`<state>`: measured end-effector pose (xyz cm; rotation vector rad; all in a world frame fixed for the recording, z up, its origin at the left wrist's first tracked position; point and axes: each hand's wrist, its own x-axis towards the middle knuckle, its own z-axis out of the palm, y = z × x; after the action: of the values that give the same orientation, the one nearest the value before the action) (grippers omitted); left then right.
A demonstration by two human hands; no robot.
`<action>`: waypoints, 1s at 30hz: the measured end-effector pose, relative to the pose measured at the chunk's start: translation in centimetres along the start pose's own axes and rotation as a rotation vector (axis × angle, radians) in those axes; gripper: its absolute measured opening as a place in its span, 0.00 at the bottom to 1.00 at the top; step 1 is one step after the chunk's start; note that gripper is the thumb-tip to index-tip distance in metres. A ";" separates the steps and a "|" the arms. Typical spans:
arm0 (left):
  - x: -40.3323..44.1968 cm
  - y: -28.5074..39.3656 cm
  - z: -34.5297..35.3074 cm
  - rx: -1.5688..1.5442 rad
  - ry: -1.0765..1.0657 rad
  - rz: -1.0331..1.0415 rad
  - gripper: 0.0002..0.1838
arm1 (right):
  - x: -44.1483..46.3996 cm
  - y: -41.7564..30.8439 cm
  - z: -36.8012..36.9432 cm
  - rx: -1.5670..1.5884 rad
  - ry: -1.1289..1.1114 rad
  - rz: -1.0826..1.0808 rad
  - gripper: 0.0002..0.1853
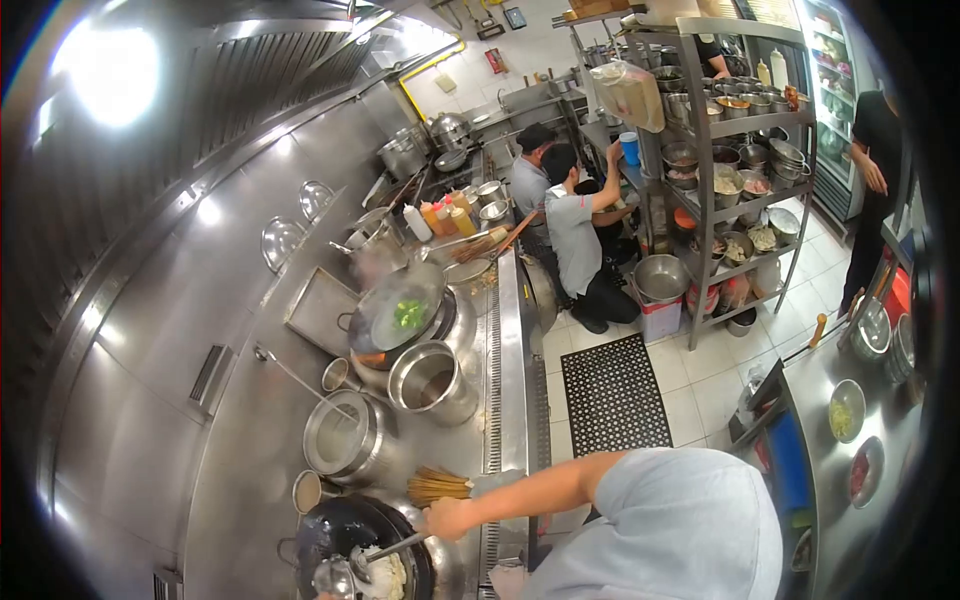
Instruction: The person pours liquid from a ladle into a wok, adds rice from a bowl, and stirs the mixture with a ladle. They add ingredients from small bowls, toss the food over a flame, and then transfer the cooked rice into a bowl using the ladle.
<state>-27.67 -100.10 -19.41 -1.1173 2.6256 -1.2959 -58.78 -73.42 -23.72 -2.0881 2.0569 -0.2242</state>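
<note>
We see our right hand (450,518) wrapped around a metal ladle (397,547), which reaches into the dark wok (338,525) beside pale food (388,576), while our left hand is out of view, its state something we cannot tell.

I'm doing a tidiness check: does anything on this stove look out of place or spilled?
No clear spill or damage stands out. Slightly odd is the nearer bamboo brush, lying loose beside the nearer wok and close to the right hand, where it could perhaps get knocked.
</note>
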 end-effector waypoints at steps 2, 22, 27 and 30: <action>0.8 -0.3 1.6 -0.004 0.228 0.100 0.19 | -5.4 -0.9 -1.4 0.068 0.402 -0.016 0.34; -12.3 43.0 -40.9 -2.271 -1.375 0.625 0.17 | -43.1 -8.7 13.2 1.015 0.681 0.994 0.14; -31.1 55.1 -56.6 -1.709 -1.894 1.155 0.13 | -54.2 -12.8 24.1 0.947 0.861 1.244 0.19; -40.2 58.0 -65.8 -1.469 -2.009 1.522 0.09 | -58.8 -15.8 23.8 1.013 0.945 1.330 0.20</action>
<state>-52.01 -7.14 -28.08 0.2529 1.1149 1.4293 -38.73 -13.64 -40.93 0.1854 2.3538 -1.6659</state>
